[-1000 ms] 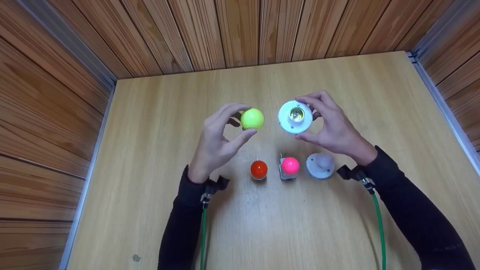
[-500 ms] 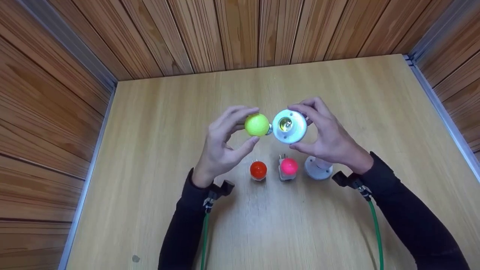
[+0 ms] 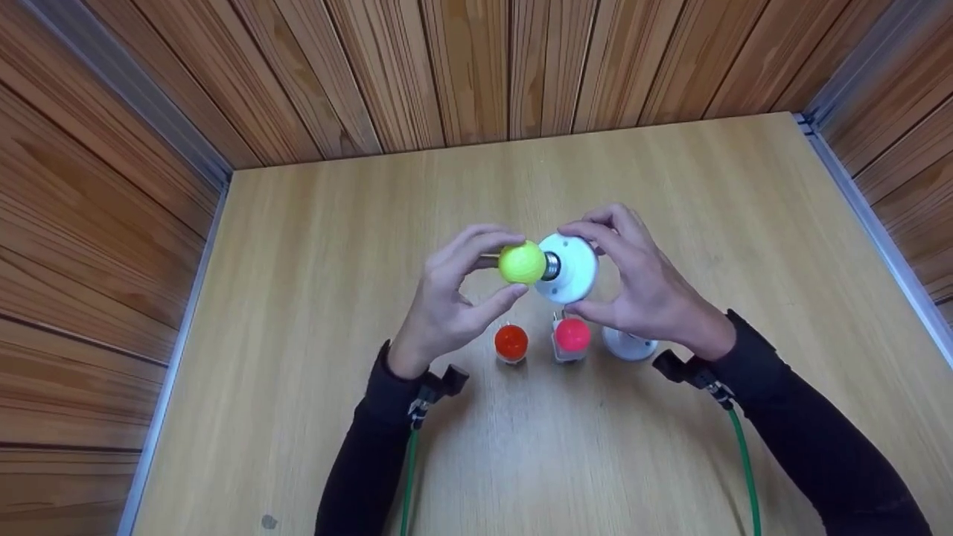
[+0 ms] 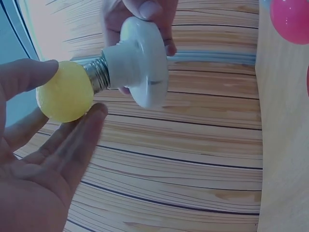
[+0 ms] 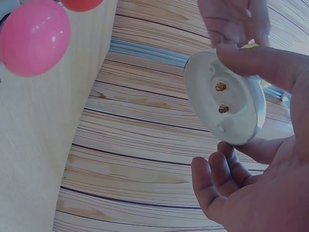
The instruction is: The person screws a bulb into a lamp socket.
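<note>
My left hand (image 3: 454,298) pinches a yellow light bulb (image 3: 522,263) between thumb and fingers. Its threaded metal base (image 4: 98,72) points right, its tip at the mouth of a white lamp holder (image 4: 126,65). With thumb and fingers at the rim, my right hand (image 3: 640,275) grips the round plate of that lamp holder (image 3: 577,272). Two brass screws (image 5: 220,87) show on the holder's back in the right wrist view. Both things are held up above the table.
On the wooden table (image 3: 298,335) stand a red bulb (image 3: 511,342), a pink bulb (image 3: 572,336) in a fitting with metal prongs, and another white lamp holder (image 3: 630,345), partly behind my right hand. Wood-plank walls (image 3: 476,74) enclose the table's back and sides.
My hands have come together and slightly nearer the body. The bulb's metal base, first apart from the lamp holder, now meets its socket mouth.
</note>
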Demonstrator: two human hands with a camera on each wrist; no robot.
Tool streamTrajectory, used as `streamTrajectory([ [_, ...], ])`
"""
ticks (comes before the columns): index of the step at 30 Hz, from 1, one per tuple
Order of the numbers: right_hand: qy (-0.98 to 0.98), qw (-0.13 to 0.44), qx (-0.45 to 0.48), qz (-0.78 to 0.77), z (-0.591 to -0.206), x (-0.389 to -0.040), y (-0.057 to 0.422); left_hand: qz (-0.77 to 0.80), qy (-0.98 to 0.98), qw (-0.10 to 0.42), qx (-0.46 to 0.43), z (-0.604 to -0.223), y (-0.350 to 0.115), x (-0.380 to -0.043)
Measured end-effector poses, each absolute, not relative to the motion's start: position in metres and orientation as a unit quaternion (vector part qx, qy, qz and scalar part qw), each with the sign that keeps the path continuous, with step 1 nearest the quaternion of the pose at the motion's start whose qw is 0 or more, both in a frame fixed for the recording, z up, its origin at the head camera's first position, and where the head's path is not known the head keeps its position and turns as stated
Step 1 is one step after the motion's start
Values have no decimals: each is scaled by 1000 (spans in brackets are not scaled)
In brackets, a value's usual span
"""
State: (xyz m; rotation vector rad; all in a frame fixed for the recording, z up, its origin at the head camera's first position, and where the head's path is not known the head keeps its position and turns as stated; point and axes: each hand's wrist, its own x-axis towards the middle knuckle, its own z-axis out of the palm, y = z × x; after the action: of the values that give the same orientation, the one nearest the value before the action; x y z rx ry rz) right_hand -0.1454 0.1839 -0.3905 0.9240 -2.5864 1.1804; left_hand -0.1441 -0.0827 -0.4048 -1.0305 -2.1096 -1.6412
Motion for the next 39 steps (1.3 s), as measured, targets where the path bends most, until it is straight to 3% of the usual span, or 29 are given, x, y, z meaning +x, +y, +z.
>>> streamTrajectory([
  [25,-792,31,315,523,-386,-137,188,-544,-745,147,-357,-403,-85,-141],
  [39,-713,75,327,616,-397,-130,184,-555,-735,152,-360,-403,-84,-139],
])
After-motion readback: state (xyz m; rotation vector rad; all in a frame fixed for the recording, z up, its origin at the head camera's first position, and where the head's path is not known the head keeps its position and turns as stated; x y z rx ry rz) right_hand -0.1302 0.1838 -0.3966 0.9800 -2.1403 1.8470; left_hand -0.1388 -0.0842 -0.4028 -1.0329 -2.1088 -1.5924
